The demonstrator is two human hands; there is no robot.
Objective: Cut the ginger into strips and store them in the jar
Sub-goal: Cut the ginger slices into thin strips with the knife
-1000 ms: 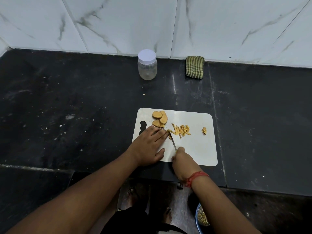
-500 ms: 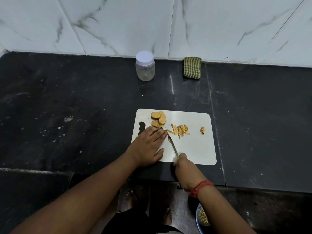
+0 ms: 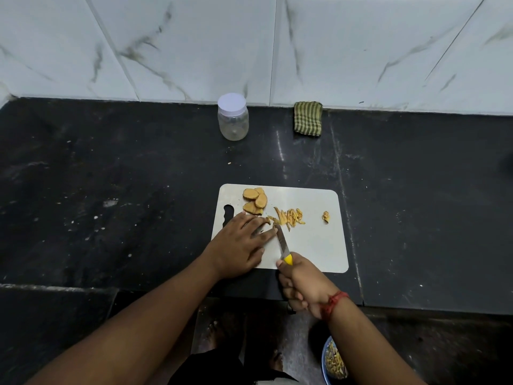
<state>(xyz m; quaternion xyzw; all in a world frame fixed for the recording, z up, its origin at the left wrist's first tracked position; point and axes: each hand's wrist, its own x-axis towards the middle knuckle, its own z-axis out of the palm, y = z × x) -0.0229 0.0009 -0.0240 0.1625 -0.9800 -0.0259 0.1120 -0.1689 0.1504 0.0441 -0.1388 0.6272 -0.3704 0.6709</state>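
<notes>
The black counter [image 3: 125,190] lay bare to the left of the board [image 3: 313,245] and to its right. Between the board's far edge and the wall stood only the jar [image 3: 233,117], lid on, and a folded cloth [image 3: 308,118], well apart from each other, with an open lane between them. On the board, slices [image 3: 254,202] filled the far left corner and strips [image 3: 288,217] the far middle; a small scrap [image 3: 326,217] lay right of these. The left hand [image 3: 240,245] covered the near left part, and the knife [image 3: 283,243] slanted just beside it. The board's near right part was bare.
</notes>
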